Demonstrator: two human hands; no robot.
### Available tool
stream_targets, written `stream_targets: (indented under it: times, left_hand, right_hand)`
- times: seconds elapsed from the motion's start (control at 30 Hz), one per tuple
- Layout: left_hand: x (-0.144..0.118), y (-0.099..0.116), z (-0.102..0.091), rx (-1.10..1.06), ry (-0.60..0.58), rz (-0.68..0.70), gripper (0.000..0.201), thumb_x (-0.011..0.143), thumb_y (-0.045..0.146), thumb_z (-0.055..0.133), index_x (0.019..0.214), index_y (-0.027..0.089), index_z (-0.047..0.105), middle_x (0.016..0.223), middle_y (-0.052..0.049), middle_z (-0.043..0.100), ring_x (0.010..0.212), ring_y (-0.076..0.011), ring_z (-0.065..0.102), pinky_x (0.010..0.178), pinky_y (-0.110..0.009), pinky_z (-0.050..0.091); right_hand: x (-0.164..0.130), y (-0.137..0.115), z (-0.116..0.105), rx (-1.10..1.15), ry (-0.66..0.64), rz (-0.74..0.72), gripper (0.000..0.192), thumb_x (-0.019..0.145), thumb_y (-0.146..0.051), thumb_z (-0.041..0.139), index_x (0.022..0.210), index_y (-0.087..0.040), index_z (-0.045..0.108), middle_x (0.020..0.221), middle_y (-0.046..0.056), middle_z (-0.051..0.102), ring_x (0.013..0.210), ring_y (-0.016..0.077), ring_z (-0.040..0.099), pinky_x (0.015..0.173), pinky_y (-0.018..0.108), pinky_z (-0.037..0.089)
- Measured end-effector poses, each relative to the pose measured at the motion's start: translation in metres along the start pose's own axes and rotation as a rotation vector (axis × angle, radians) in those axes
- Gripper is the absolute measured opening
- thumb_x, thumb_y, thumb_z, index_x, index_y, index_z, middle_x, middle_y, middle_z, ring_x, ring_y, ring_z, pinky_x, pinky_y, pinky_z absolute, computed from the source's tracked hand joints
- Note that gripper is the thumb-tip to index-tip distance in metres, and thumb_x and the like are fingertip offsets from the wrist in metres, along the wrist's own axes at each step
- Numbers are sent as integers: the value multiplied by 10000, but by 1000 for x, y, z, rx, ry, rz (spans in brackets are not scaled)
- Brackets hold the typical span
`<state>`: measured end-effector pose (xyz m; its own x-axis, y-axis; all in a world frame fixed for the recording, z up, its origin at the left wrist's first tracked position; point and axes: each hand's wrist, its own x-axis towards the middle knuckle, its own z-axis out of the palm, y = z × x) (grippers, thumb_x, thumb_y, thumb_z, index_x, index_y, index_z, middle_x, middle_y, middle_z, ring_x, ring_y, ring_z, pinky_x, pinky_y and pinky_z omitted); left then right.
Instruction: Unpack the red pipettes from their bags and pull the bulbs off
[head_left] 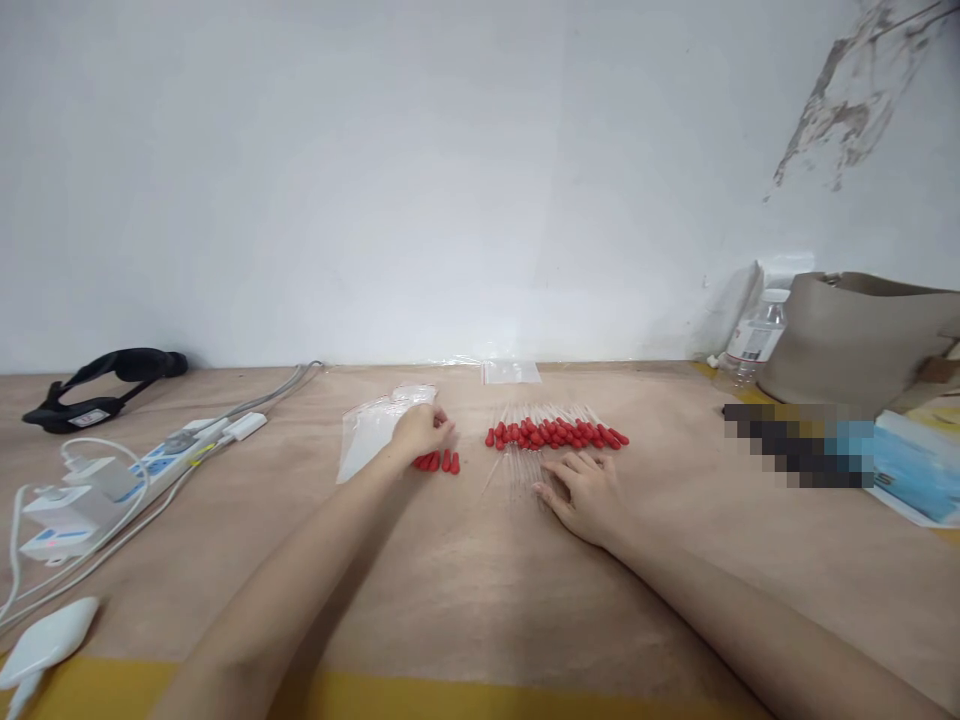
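Note:
My left hand (421, 432) is above a small group of red rubber bulbs (448, 462), its fingers curled together. Whatever is between those fingertips, if anything, is hidden. Beside and under that wrist lie clear plastic zip bags (364, 440). My right hand (587, 497) rests on the table with thumb and forefinger apart, at the right end of a row of thin clear tubes (521, 475). Just beyond it is a long heap of droppers with red bulbs (551, 433), their clear stems pointing towards the wall.
Another plastic bag (511, 372) lies against the wall. To the left are a power strip (154, 465) with plugs and cables, a black strapped item (105, 385) and a white adapter (52, 635). At right stand a bottle (757, 335), a grey-brown bag (855, 340) and a blue packet (919, 465).

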<state>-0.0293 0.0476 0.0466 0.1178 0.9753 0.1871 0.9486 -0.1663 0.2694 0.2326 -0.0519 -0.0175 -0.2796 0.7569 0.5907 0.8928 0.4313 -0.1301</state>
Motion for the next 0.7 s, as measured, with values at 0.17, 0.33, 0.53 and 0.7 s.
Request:
stream_targets:
  times: [0.17,0.33,0.53,0.7]
  left_hand:
    - [8,31,22,-40,-110,13,249,700,419,564,794,202,643,810,-42,676,767,-186,619,647,-235,434]
    - [14,48,36,-75,-184,-54,283,721,427,532,699,171,649,705,-53,665,675,-188,622,568,-233,423]
    - [12,51,33,-88,-178,-102,300,766,376,476,621,148,607,515,-34,594,502,-164,574,487,-233,375]
    - [-16,38,12,-70,-60,-24,278,843,316,378,693,160,553,500,-39,575,584,-188,575,573,-257,388]
  right_hand:
    - [1,-1,-4,21,-10,-3,305,850,-440,398,968,-225,580,892,36,632,880,186,520,787,352,237]
    - [1,2,1,55,6,42,261,861,-386,400,950,-221,582,898,32,633,905,180,521,788,344,242]
    - [1,4,2,87,17,76,249,855,-382,409,926,-225,589,910,29,626,883,172,529,773,338,263]
    - [1,6,3,135,58,108,239,844,-372,426,939,-222,586,916,40,602,867,173,535,762,345,308]
